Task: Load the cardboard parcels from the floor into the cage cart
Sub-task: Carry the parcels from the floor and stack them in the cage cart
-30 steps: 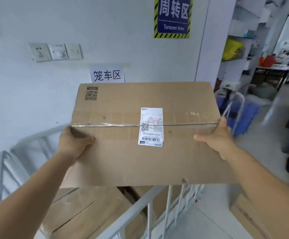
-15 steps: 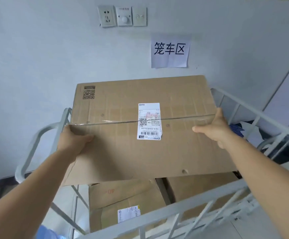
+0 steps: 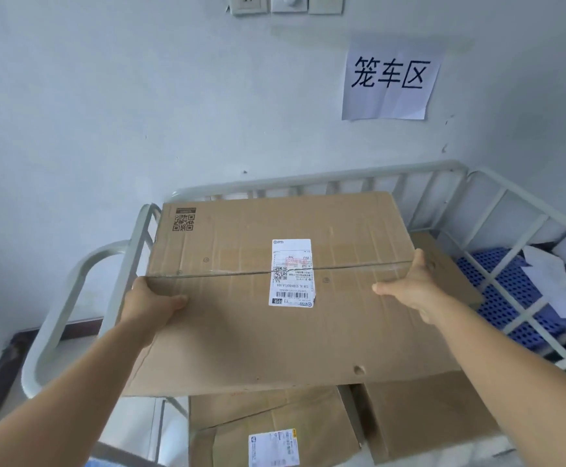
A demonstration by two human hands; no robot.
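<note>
Gripped at both ends by the left hand (image 3: 150,303) and right hand (image 3: 413,288), the parcel (image 3: 275,332) is held over the cart (image 3: 318,182); lowering onto the boxes (image 3: 275,423) inside is called for next.

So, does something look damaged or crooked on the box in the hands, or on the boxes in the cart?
Small things only. The held box has a small dent near its front edge, and its shipping label is upside down. Below, one parcel lies askew and creased.
</note>
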